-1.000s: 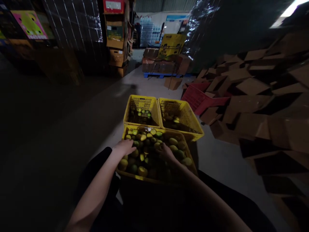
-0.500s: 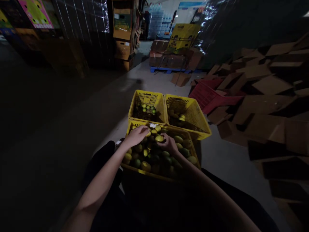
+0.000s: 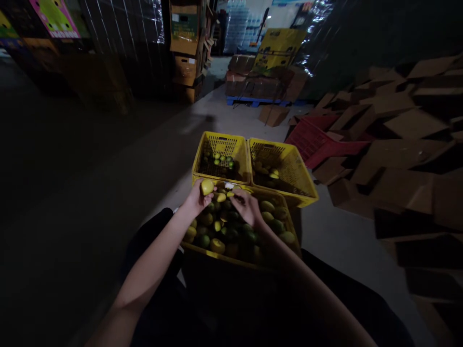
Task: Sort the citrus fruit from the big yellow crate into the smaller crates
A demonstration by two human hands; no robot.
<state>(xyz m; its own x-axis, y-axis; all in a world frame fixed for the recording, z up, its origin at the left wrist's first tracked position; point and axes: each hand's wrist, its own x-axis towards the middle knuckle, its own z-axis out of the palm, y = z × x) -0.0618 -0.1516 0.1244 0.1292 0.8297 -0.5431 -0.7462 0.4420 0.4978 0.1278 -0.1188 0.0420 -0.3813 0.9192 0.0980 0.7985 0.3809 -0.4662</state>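
A yellow lemon (image 3: 207,187) rests in my left hand (image 3: 195,201), with the fingers curled round its underside, above the back left corner of the near yellow crate (image 3: 217,257). My right hand (image 3: 249,208) reaches over the back of the same crate, palm down and fingers stretched to the left. Its fingertips are close to a small yellow lemon (image 3: 230,194); whether they touch it I cannot make out. Yellow and green lemons fill this crate, among them a yellowish one (image 3: 217,246) at the front and a green one (image 3: 277,226) at the right.
Behind stand two more yellow crates: the left one (image 3: 200,152) holds several small green fruits, the right one (image 3: 296,173) a few yellow ones. A red crate (image 3: 311,140) and a heap of cardboard boxes (image 3: 394,159) lie to the right. Farther back is a loaded blue pallet (image 3: 253,102).
My left hand has turned up and now holds a yellow lemon. The lemon that was in my right hand is no longer there, and that hand has moved slightly back over the fruit.
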